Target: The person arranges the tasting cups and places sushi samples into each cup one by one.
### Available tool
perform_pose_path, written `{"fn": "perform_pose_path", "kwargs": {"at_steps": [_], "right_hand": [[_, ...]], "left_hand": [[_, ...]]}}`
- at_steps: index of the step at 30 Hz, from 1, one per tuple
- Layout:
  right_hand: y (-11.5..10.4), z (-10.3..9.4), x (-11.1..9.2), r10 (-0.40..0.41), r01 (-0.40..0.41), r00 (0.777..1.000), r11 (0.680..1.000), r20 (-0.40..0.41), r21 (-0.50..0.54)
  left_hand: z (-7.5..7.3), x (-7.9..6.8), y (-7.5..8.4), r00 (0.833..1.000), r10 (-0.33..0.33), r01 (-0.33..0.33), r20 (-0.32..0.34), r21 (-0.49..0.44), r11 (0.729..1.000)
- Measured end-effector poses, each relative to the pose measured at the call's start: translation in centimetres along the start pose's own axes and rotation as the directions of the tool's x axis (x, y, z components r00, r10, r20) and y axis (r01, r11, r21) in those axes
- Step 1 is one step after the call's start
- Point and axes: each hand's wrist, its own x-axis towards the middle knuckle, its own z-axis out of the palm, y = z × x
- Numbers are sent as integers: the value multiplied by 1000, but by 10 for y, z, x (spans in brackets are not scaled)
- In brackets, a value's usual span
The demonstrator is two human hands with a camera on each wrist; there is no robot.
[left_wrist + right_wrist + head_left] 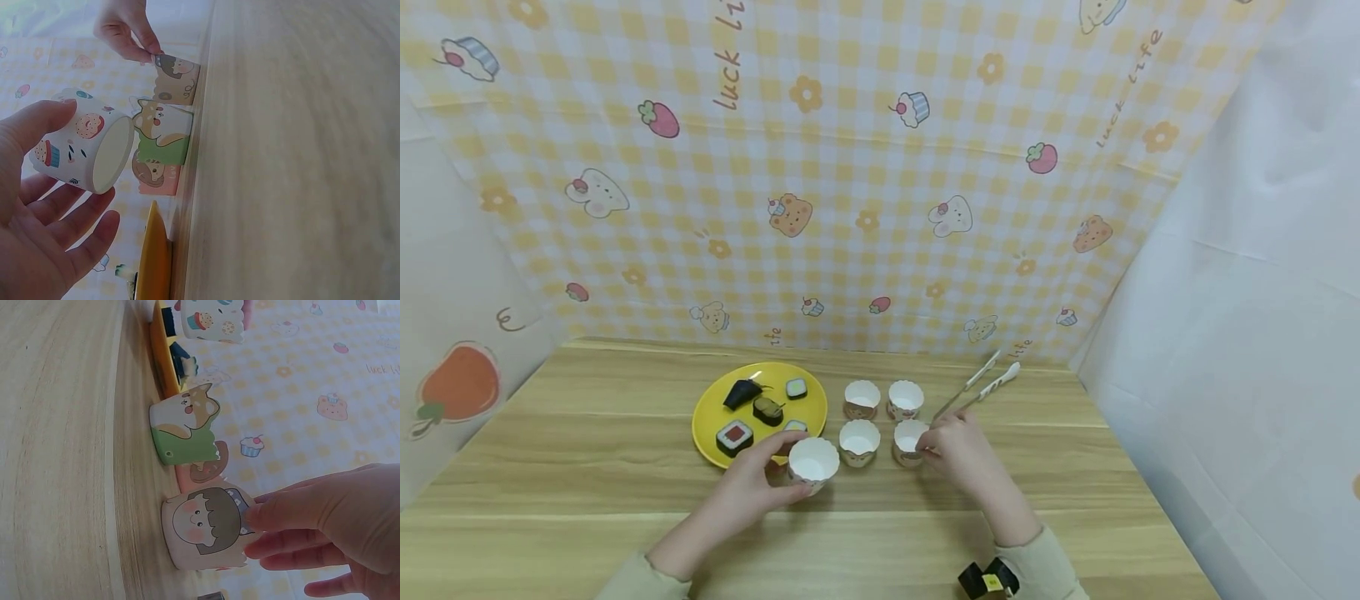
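Observation:
My left hand [748, 492] holds a white paper baking cup [814, 468] between thumb and fingers, raised above the table beside the plate. Cupcake and doughnut prints cover this cup's side in the left wrist view, where it is tipped sideways. My right hand [966, 458] pinches the rim of the front right cup [209, 528], which has a child's face printed on it and stands on the table. Between the hands stands a cup with a dog on green [859, 450]. Behind are two more cups, one at back left [862, 404] and one at back right [906, 402].
A yellow plate [702, 429] left of the cups bears several sushi pieces, among them a roll with a red centre [734, 435]. White-handled tongs [992, 379] lie behind my right hand. A checked cloth [850, 167] hangs at the table's back edge.

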Motion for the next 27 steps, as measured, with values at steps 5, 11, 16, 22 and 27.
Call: {"fn": "perform_pose_path", "kwargs": {"at_steps": [5,11,16,22,27], "right_hand": [[-1,0,0,3,-3,1000,1000,-2,3],[-1,2,-1,5,-5,1000,1000,-13,0],[0,2,0,6,-6,1000,1000,-16,0],[-1,0,0,10,-10,1000,1000,-19,12],[-2,-2,0,16,-15,1000,1000,-10,20]], "left_hand": [[0,0,1,1000,-2,2,4,6,1000],[0,0,1,1000,0,-1,6,6,1000],[0,0,1,1000,-3,3,3,8,1000],[0,0,0,1000,1,-1,1,9,1000],[0,0,0,1000,-2,2,3,3,1000]]}}
